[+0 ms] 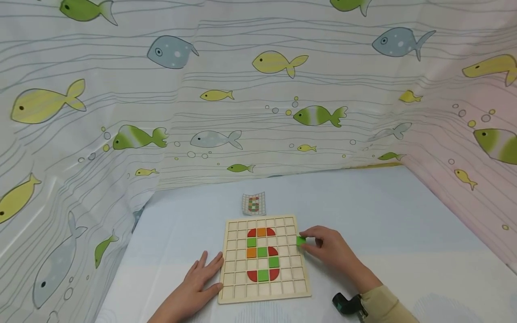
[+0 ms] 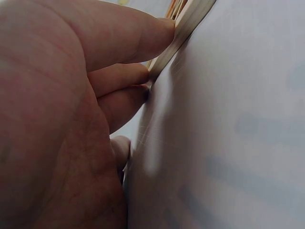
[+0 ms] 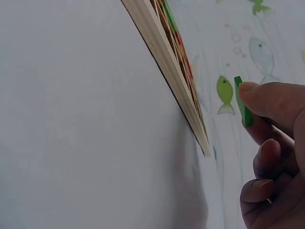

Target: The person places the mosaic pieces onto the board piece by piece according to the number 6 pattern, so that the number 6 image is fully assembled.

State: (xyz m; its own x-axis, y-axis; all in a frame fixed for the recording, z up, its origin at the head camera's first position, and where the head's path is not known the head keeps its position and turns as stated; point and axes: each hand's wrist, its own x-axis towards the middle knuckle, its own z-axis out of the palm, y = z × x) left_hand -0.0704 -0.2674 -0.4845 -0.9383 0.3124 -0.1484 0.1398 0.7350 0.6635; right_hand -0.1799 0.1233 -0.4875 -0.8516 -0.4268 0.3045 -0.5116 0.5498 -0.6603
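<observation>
A square wooden grid board lies on the table, with red rounded tiles, orange square tiles and green square tiles set in a curved figure. My right hand pinches a loose green square tile between thumb and finger at the board's right edge. In the right wrist view this green tile is seen nearly edge-on, apart from the board. My left hand rests at the board's left side with fingers spread; its fingertips touch the board's edge.
Behind the board lies a small paper card printed with a similar coloured figure on a grid. A black device is worn at the right wrist. Fish-patterned sheeting hangs around the pale blue-white table.
</observation>
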